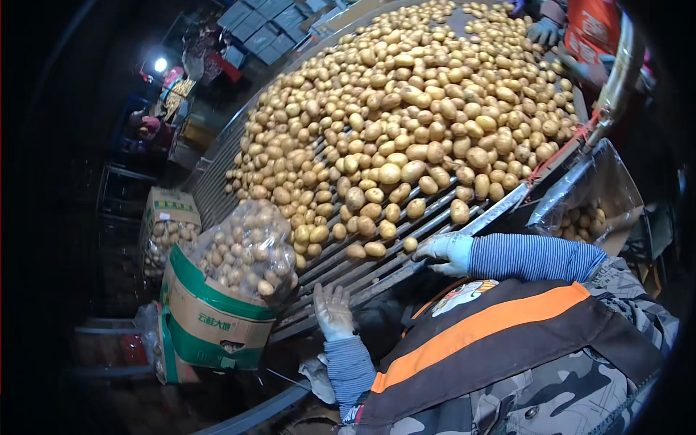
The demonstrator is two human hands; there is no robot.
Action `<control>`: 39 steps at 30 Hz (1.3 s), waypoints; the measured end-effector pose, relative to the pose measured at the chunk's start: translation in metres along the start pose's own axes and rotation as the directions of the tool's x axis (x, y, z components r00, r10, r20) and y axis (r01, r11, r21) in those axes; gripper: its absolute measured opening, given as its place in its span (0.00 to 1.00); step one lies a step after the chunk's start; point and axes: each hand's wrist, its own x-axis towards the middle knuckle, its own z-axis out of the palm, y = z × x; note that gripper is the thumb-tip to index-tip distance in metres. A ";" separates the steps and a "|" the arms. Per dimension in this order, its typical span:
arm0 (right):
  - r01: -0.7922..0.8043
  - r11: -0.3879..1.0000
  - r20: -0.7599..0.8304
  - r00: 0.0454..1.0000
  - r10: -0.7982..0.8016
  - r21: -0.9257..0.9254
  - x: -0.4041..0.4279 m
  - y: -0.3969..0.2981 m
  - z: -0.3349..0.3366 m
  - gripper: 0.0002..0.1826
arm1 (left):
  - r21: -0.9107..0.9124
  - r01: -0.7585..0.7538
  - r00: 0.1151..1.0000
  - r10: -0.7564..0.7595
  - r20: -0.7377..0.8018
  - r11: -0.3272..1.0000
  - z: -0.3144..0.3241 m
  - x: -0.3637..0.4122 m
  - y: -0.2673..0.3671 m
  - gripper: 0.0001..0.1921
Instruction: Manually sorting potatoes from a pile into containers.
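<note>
A heap of potatoes (389, 173) covers most of a slatted metal sorting table (348, 277). My left hand (333, 311), in a pale glove, is raised at the table's near edge with its fingers extended and nothing in it. Left of it stands a green-and-brown cardboard box (217, 321), holding a clear plastic bag of potatoes (244, 250) that bulges above the rim. At the near metal rail, my right hand (443, 251) is gloved, with thumb and fingers apart and no potato in its grasp. One small potato (410, 244) lies on the slats just beyond its fingertips.
Another box of potatoes (171, 231) stands farther left. At right, a plastic-lined carton (614, 209) with potatoes sits below the curved metal rim (620, 81). A co-worker's gloved hand (544, 31) is at the far right of the heap. Stacked grey boxes (266, 27) stand behind.
</note>
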 end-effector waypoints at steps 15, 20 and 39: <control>-0.302 0.942 0.045 0.949 0.311 -0.143 0.054 0.015 -0.011 0.19 | -0.341 0.431 0.884 -0.315 0.345 0.836 0.063 0.133 -0.021 0.39; -0.287 0.957 0.038 0.957 0.288 -0.036 0.061 0.020 -0.005 0.17 | -0.186 0.439 0.897 -0.420 0.134 0.879 0.144 0.161 0.006 0.40; -0.257 0.422 -0.097 0.749 0.656 0.869 0.027 0.040 -0.001 0.17 | 0.309 -0.842 0.397 -0.120 0.910 -0.442 0.254 0.136 -0.067 0.31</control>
